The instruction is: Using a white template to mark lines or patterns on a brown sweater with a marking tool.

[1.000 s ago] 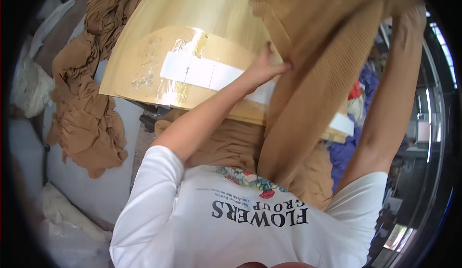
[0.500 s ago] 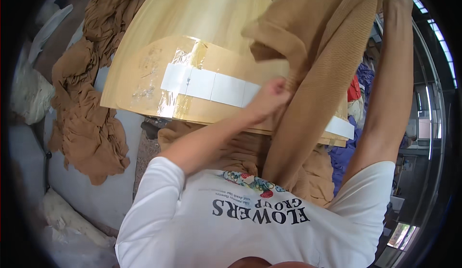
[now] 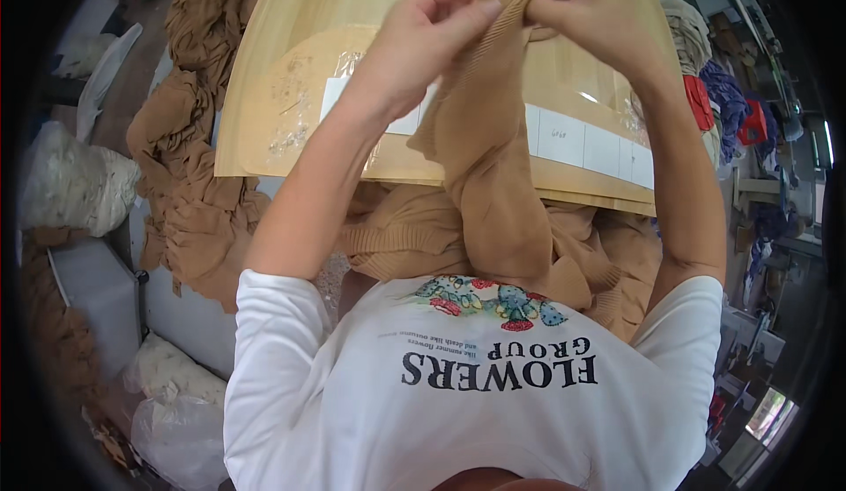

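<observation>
brown knit cloth [image 3: 498, 187], one: drapes from between both grips, nearward. left hand [image 3: 404, 55], right hand [image 3: 595, 17]: pinched closed on its ribbed edge [image 3: 509, 28]. step, seemingly: edge-sorting; next calls for steady pinches.

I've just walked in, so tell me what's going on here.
A person in a white printed T-shirt pinches a brown ribbed-knit fabric piece with the left hand and right hand, over a glossy pale wood-grain table. The piece hangs past the near edge, where more rumpled brown knit lies.
</observation>
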{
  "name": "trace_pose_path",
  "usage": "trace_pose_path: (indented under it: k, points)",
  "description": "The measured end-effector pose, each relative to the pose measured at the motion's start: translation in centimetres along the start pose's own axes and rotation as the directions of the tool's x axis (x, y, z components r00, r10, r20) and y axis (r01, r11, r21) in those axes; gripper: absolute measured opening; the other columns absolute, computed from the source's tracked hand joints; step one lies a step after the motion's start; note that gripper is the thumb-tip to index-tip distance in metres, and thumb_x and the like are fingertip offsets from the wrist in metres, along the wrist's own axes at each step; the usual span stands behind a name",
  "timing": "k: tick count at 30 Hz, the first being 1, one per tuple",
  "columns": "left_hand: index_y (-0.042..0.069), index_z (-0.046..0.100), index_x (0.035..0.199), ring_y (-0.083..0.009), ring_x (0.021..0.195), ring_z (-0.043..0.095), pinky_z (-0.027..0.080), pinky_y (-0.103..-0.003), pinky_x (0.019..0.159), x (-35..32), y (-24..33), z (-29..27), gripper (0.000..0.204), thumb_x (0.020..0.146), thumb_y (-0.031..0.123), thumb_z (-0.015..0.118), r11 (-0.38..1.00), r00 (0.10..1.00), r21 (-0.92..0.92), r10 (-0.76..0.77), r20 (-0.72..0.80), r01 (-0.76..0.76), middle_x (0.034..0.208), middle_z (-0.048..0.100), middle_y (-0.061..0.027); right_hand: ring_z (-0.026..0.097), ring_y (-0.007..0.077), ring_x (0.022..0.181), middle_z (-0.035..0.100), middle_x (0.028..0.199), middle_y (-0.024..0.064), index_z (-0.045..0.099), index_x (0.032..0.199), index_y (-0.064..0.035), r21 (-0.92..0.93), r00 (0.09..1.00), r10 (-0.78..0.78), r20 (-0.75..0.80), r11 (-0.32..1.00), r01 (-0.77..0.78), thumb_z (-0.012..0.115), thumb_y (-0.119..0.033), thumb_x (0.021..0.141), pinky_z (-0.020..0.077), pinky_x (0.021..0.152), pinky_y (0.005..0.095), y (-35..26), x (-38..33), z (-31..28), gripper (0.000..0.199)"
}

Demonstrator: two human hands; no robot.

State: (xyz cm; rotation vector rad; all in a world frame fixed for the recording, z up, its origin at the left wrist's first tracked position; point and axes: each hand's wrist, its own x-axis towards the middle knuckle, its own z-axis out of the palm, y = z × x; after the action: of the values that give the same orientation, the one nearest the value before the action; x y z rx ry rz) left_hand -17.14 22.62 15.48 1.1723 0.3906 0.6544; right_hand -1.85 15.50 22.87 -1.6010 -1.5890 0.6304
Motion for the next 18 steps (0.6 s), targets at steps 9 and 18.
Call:
trace_pose_path:
  k: [9, 18]
  points:
    - [-0.003, 0.058, 0.091, -0.0162, 0.056, 0.057, 0.047, -0.031, 0.050, -3.6, -2.7, 0.4, 0.037, 0.088, 0.033, 0.052, 0.477, 0.645, 0.834, -0.736, 0.205, 0.278, 0.067, 0.059, -0.0083, 0.044, 0.0039, 0.066, 0.044, 0.074, -0.0012, 0.043, 0.084, -0.0051, -0.056, 0.957, -0.099, -0.273, 0.995, 0.087, 0.055, -0.001, 0.074, 0.0365, 0.054, 0.0186, 4.1, -0.2, -1.5, 0.016]
    - [0.013, 0.058, 0.089, -0.0146, 0.058, 0.051, 0.044, -0.030, 0.053, 6.6, 8.0, 11.0, 0.026, 0.092, 0.035, 0.044, 0.987, 0.994, 0.156, 0.020, 0.107, -0.036, 0.073, 0.056, 0.0000, 0.054, 0.0225, 0.065, 0.051, 0.067, 0.0114, 0.046, 0.085, -0.0027, -0.330, 0.695, -0.160, -0.701, 0.937, -0.118, 0.055, 0.002, 0.069, 0.0419, 0.059, 0.0321, 5.4, -3.4, -4.4, 0.019]
